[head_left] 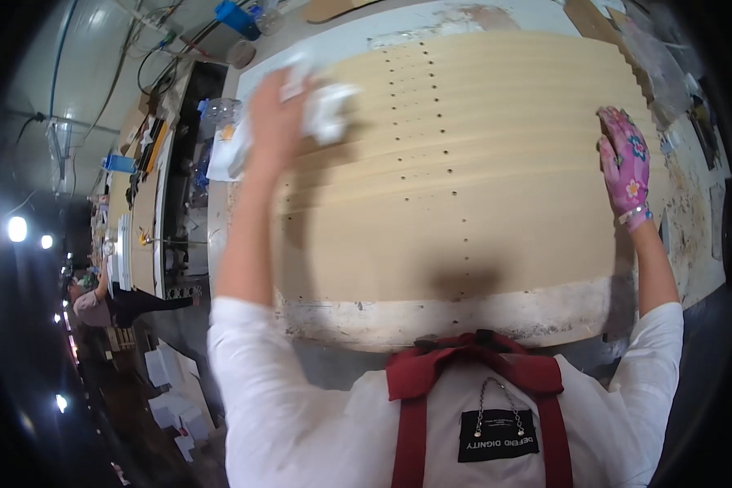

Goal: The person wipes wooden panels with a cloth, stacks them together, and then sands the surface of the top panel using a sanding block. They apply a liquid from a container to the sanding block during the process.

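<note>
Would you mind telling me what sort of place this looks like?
Probably a woodworking or furniture workshop: stacked drilled wooden boards lie on a stained, worn workbench, and another cluttered bench runs along the left.

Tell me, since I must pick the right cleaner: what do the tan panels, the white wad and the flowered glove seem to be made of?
The tan panels look like matte fibreboard or similar pressed wood: even colour, no grain, rows of drilled holes. The white wad in the left hand seems soft cloth or paper; blur leaves that open. The flowered glove on the right hand looks like thin printed fabric with a wrist strap.
</note>
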